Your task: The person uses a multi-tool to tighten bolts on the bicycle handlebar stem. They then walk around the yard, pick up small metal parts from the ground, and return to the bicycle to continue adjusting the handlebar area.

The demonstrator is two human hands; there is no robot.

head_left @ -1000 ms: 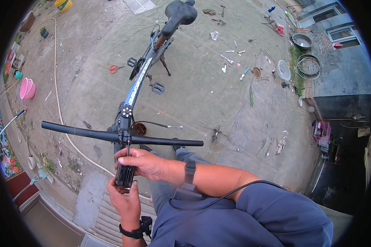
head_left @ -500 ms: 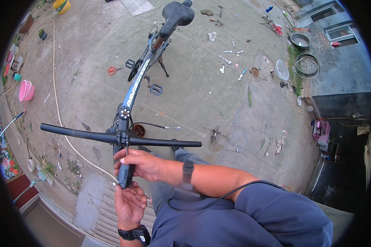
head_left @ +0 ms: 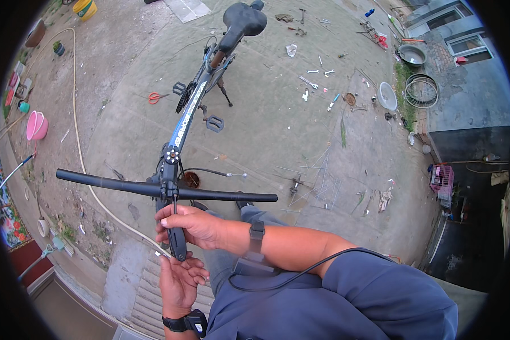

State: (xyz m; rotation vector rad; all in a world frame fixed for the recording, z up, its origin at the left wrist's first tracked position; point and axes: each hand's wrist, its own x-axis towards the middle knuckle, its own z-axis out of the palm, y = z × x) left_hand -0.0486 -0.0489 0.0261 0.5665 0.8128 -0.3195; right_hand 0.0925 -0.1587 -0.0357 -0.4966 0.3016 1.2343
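A blue and black bicycle frame [head_left: 188,120] stretches away from me, its saddle [head_left: 243,21] at the top and its straight black handlebar [head_left: 233,196] crosswise. My right hand [head_left: 187,225] is closed on a black folding multi-tool [head_left: 177,245], whose thin key points up to the stem [head_left: 168,178] at the handlebar's middle; whether its tip is seated is too small to tell. Just below the tool's lower end is my left hand [head_left: 181,279], palm up with fingers loosely curled apart, holding nothing.
On the mat [head_left: 277,136] lie scissors [head_left: 154,97], several wrenches [head_left: 309,82], spokes [head_left: 323,170] and small parts. A hose [head_left: 84,164] runs along the left, near a pink bucket [head_left: 37,125]. Basins [head_left: 387,96], wheel rims [head_left: 421,90] and a building wall [head_left: 471,96] are at the right.
The multi-tool has turned in my right hand, its lower end swinging to the right. My left hand has shifted from the tool's side to below it, turning palm up with its fingers loosened.
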